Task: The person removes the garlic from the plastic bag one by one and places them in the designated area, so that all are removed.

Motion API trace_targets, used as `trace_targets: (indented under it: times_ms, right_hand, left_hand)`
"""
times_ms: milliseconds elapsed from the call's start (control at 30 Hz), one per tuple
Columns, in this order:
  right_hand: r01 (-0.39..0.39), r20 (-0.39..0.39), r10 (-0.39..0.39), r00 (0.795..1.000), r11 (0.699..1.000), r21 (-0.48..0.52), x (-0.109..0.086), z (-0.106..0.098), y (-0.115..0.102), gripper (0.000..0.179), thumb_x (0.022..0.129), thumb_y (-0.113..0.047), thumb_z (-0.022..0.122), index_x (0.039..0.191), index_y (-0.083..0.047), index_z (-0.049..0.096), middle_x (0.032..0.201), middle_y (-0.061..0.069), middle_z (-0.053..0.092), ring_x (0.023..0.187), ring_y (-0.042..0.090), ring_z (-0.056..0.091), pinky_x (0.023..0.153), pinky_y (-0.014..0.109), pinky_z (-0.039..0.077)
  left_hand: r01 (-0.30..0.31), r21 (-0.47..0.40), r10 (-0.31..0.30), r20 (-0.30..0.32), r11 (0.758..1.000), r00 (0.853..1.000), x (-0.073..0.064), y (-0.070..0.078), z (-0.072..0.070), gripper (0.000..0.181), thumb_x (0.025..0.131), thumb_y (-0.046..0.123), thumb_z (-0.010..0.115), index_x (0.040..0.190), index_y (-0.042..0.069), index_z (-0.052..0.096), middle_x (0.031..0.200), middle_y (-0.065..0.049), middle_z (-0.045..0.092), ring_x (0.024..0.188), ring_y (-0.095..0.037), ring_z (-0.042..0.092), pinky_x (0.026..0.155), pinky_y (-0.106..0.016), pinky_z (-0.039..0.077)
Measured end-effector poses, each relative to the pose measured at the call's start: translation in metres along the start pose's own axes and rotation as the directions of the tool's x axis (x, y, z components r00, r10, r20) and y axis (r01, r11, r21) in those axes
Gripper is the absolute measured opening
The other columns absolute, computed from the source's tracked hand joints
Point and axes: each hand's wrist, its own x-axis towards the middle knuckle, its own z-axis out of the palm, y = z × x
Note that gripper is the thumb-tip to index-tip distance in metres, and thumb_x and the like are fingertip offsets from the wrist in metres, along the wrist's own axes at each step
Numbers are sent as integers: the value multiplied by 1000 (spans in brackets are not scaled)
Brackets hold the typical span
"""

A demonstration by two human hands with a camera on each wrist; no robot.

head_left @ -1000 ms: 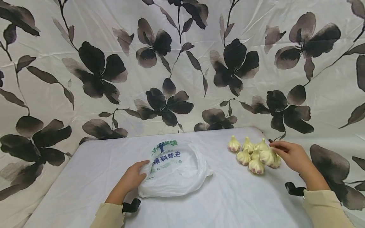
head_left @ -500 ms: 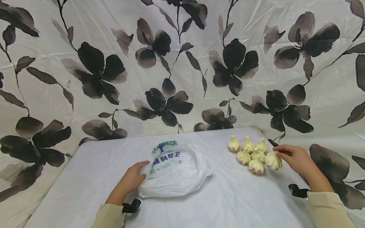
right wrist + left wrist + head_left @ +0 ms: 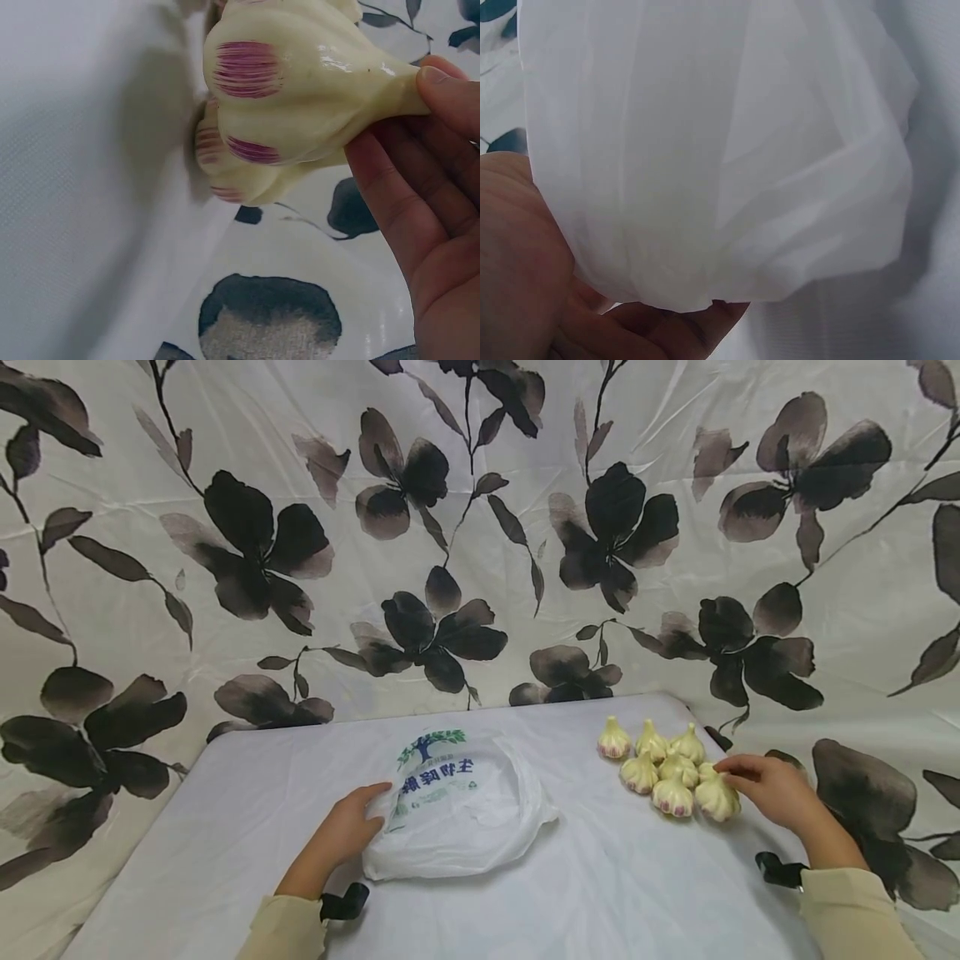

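Note:
A white plastic bag (image 3: pixel 442 852) with green and blue print lies spread open at the middle of the table. My left hand (image 3: pixel 348 828) holds its left edge; in the left wrist view, the fingers (image 3: pixel 667 330) run beneath the white film. At the right, my right hand (image 3: pixel 776 792) pinches one pale garlic bulb (image 3: pixel 300 90) by its stem, thumb on one side and fingers on the other. This bulb has purple streaks at its base. Several other garlic bulbs (image 3: pixel 672 797) stand in a close group to its left, and another (image 3: pixel 232 161) shows behind it.
A white cloth covers the table (image 3: pixel 585 893). Behind it hangs a pale curtain (image 3: pixel 517 635) with dark flowers. Black wrist-worn devices sit at both cuffs, the left one (image 3: pixel 345 902) near the bag.
My right hand first drew back right from the group, then came slightly left and down with the garlic bulb at its fingertips. The left hand and bag have stayed put.

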Motion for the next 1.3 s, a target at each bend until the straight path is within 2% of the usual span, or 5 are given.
trace_targets:
  times_ms: [200,533,800,1167,1300]
  right_hand:
    - [-23,1,23,1000,1000,0,-1,5,1,27,94,-23,62,114,-5,69,113,21,68,97,33,64,74,44,54]
    - [-26,27,25,999,999,30,2,13,5,22,91,-15,64,110,-4,70,113,21,68,95,29,64,69,33,52]
    - [-26,25,25,999,999,43,1,18,8,22,91,-14,64,110,-4,70,116,22,67,96,30,65,70,34,53]
    - [-55,61,52,997,997,44,3,18,-2,26,93,-16,61,115,-2,67,123,26,62,106,41,62,77,47,57]
    - [-26,31,26,999,1000,-7,5,19,-11,25,92,-17,63,113,-5,69,123,27,62,109,46,60,81,54,55]
  left_hand:
    - [4,-2,-3,2,1000,1000,0,0,2,57,91,8,56,146,11,43,151,-22,38,140,-45,34,110,-63,32]
    - [5,0,-5,-9,1000,1000,1,1,4,56,92,10,56,146,12,42,151,-21,39,140,-45,34,110,-62,33]
    - [1,-2,-2,-14,1000,1000,2,2,5,57,92,9,57,146,12,43,151,-21,39,139,-45,34,110,-62,33]
    - [16,-17,-16,-8,1000,1000,2,2,5,57,92,11,57,147,13,42,152,-21,38,140,-45,33,110,-62,33]
    - [24,-19,-25,-4,1000,1000,1,4,5,57,92,12,57,147,14,42,152,-21,37,140,-45,33,110,-62,33]
